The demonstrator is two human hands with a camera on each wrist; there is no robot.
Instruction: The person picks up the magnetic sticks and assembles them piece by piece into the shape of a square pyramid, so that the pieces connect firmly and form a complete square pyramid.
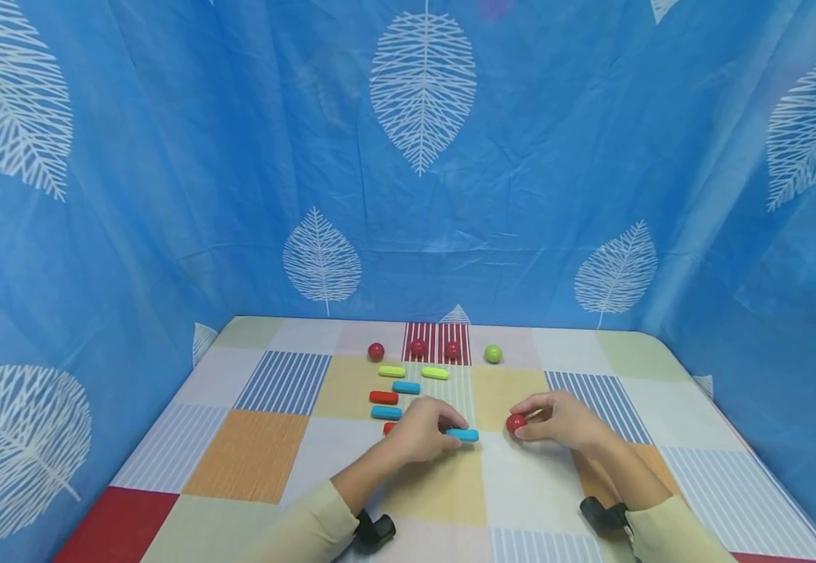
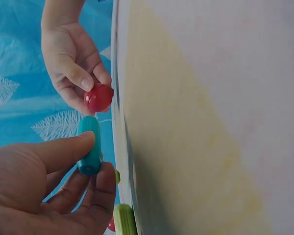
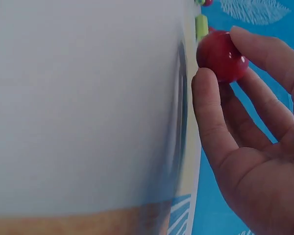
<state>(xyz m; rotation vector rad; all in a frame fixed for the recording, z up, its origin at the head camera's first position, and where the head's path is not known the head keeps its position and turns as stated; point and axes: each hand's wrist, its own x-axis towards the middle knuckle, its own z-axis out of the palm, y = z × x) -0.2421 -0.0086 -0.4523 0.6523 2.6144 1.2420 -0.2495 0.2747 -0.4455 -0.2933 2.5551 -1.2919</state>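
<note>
My left hand (image 1: pixel 422 432) pinches a short blue rod (image 1: pixel 462 435) between thumb and fingers. In the left wrist view the blue rod (image 2: pixel 90 147) has rounded ends and fine ridges. To its right, my right hand (image 1: pixel 564 419) holds a glossy red ball (image 1: pixel 516 424) by the fingertips. The right wrist view shows the red ball (image 3: pixel 222 56) between thumb and fingers. The ball and the blue rod are apart, facing each other over the table. Behind the left hand lie a blue rod (image 1: pixel 386 412) and a red rod (image 1: pixel 390 428), the latter partly hidden by that hand.
Across the table's far side sit red balls (image 1: pixel 375 352) and a green ball (image 1: pixel 494 354) in a row. In front of them lie yellow-green rods (image 1: pixel 391 371), another blue rod (image 1: pixel 406 387) and a red rod (image 1: pixel 383 397). A patterned cloth (image 1: pixel 246 453) covers the table; blue curtains (image 1: pixel 520 195) surround it.
</note>
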